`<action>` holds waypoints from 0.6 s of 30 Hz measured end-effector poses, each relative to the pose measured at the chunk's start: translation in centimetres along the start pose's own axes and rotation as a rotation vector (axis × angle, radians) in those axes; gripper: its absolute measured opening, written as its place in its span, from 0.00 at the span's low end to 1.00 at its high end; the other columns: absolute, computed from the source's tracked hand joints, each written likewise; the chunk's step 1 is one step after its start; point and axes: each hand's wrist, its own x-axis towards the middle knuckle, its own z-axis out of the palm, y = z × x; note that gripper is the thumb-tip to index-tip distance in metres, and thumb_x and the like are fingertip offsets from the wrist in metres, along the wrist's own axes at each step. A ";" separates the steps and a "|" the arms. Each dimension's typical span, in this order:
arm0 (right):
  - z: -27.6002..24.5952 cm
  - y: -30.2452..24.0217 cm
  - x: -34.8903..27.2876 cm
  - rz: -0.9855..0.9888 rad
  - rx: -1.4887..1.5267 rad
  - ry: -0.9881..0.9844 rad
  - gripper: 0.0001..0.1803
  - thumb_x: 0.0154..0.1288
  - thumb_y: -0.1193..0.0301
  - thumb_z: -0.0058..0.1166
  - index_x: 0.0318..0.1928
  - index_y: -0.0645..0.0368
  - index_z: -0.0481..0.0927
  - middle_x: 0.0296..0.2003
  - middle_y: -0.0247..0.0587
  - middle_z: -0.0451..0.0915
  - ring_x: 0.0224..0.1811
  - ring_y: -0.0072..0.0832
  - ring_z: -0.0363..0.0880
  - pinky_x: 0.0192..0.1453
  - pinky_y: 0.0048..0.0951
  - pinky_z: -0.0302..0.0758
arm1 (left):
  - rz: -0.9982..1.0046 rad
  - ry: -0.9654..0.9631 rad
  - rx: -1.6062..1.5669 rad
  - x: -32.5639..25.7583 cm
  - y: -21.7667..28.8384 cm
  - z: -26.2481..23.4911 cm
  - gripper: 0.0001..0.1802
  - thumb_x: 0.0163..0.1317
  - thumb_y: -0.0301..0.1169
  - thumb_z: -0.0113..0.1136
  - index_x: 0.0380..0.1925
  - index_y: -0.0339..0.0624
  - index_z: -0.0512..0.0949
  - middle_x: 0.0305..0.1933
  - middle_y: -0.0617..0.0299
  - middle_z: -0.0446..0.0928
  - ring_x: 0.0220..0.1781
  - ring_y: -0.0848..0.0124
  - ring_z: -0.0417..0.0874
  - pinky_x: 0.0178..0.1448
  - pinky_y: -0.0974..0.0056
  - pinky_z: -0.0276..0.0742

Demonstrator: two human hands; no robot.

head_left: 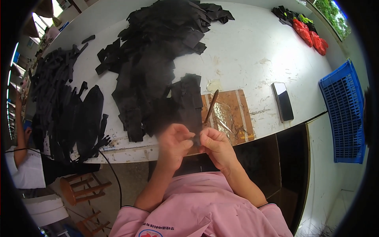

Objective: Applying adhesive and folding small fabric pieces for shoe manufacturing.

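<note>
At the table's near edge, my left hand (173, 144) and my right hand (216, 145) meet with thumbs and fingertips pinched. Between them is a small dark piece of cloth-like material (196, 140), mostly covered by the fingers. The left hand is slightly blurred. Just beyond them lies a stack of flat black pieces (187, 96), joining a large heap of similar pieces (162, 29) that stretches to the far side. Right of the stack, a brown board (244, 114) with clear tape lies on the tabletop. A slim dark brown stick-like tool (212, 106) rests across it.
A phone (282, 102) lies right of the board. A blue plastic basket (342, 114) stands at the far right, and red bags (303, 32) sit at the back right. Long black strips (89, 122) cover the table's left. Another person (25, 170) and a wooden stool (68, 190) are at the left.
</note>
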 end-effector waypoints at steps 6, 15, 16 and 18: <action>1.1 -1.3 -1.1 -0.127 0.018 -0.156 0.08 0.59 0.69 0.53 0.28 0.59 0.73 0.26 0.26 0.70 0.30 0.15 0.70 0.34 0.17 0.68 | -0.068 -0.222 -0.459 -0.9 0.9 0.1 0.18 0.47 0.14 0.55 0.39 0.38 0.67 0.31 0.57 0.76 0.19 0.82 0.69 0.18 0.80 0.59; 0.3 -0.6 -1.3 -0.207 -0.176 -0.018 0.07 0.58 0.71 0.53 0.26 0.61 0.73 0.27 0.28 0.67 0.29 0.16 0.66 0.36 0.17 0.64 | 0.100 -0.114 -0.058 -0.8 1.7 0.7 0.25 0.45 0.16 0.59 0.46 0.34 0.65 0.28 0.56 0.76 0.22 0.77 0.73 0.22 0.78 0.64; 0.4 -0.5 -1.5 -0.219 -0.174 -0.071 0.07 0.58 0.72 0.53 0.26 0.62 0.73 0.28 0.29 0.66 0.30 0.16 0.65 0.36 0.17 0.64 | 0.025 -0.242 -0.297 -0.7 1.6 0.6 0.25 0.46 0.15 0.56 0.47 0.31 0.63 0.26 0.55 0.75 0.16 0.80 0.68 0.20 0.79 0.62; 0.7 -0.6 -1.6 -0.228 -0.171 -0.123 0.07 0.58 0.72 0.54 0.26 0.62 0.74 0.28 0.29 0.66 0.31 0.16 0.65 0.36 0.18 0.63 | -0.051 -0.367 -0.538 -0.6 1.2 0.5 0.25 0.47 0.14 0.53 0.48 0.29 0.62 0.24 0.54 0.75 0.11 0.84 0.62 0.18 0.80 0.61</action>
